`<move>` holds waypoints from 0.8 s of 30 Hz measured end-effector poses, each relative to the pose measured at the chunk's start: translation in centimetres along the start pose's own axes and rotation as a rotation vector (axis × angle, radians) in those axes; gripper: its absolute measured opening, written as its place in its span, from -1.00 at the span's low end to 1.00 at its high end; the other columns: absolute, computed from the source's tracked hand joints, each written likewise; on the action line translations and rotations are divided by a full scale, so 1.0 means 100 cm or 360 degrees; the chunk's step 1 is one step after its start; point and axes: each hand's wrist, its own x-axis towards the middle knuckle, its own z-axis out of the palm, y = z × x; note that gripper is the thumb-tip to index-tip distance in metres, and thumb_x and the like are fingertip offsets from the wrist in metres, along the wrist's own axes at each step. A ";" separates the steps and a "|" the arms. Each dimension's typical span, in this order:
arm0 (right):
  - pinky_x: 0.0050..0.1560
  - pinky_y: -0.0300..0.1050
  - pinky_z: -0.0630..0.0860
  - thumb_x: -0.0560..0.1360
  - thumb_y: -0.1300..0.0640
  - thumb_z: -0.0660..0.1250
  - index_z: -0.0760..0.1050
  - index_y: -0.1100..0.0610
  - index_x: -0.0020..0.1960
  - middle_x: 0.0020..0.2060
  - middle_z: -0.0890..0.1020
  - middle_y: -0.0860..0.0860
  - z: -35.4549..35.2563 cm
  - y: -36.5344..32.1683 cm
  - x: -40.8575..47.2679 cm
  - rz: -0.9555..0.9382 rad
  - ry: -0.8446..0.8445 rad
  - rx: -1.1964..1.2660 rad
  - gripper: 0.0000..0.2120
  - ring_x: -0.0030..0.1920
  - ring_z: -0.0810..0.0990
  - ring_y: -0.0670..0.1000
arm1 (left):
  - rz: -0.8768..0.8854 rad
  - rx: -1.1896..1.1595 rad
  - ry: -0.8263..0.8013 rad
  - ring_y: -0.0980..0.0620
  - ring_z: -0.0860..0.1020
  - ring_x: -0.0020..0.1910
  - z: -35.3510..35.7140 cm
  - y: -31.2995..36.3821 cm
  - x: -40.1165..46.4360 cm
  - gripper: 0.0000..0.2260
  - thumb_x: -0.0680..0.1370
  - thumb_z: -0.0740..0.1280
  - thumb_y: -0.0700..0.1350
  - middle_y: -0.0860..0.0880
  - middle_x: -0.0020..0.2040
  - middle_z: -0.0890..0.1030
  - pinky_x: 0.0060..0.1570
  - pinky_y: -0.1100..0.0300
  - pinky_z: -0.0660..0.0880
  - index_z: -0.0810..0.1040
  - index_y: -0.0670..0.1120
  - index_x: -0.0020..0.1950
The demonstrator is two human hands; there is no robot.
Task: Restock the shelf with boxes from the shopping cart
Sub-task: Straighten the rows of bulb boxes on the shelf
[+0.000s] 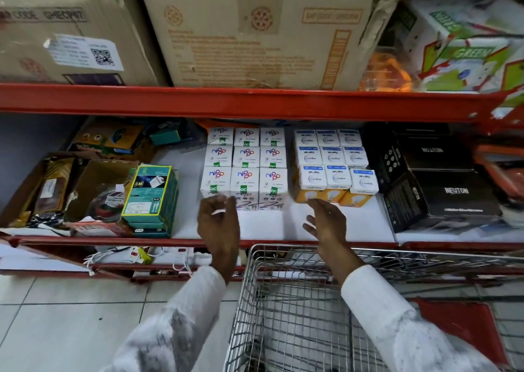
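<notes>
White Nippo boxes [244,164] and Wipro bulb boxes [334,164] fill shelf at 12 o'clock; wire cart [286,309] looks empty; both hands [218,224] [326,221] apart, holding nothing.

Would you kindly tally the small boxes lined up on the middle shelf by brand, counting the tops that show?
Nippo boxes, white: 9
Wipro Garnet bulb boxes, white and orange: 9
Total: 18
Both blocks show three rows of three; any boxes beneath the tops are hidden. Left hand and right hand hold nothing.
</notes>
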 end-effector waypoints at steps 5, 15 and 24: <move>-0.13 -0.01 0.60 0.44 0.04 0.41 0.55 0.23 0.16 -0.27 0.54 0.07 -0.057 -0.015 0.026 0.0023 0.0345 0.0200 -0.63 -0.11 0.55 0.08 | -0.0484 0.0029 -0.0833 -0.11 0.68 -0.09 0.060 -0.008 -0.067 -0.84 0.47 0.49 -0.03 -0.05 -0.10 0.70 -0.06 0.00 0.63 0.65 -0.06 0.00; 0.04 0.04 0.62 0.32 0.00 0.56 0.40 0.04 0.40 0.23 0.55 0.04 -0.088 -0.062 0.084 0.0228 0.0043 0.0433 -0.30 0.06 0.58 0.04 | -0.0987 -0.0333 -0.0947 -0.15 0.54 -0.09 0.141 -0.003 -0.066 -0.36 0.55 0.40 0.01 -0.20 0.33 0.39 -0.03 -0.01 0.55 0.18 0.00 0.55; -0.09 0.02 0.63 0.43 0.22 0.48 0.42 0.09 0.39 0.06 0.66 0.13 -0.084 -0.060 0.102 0.0204 -0.0129 0.0564 -0.45 -0.09 0.61 0.10 | -0.0884 -0.0405 -0.0952 -0.22 0.57 0.09 0.157 -0.015 -0.053 -0.54 0.59 0.35 -0.03 -0.23 0.29 0.47 0.13 -0.14 0.56 0.30 -0.02 0.45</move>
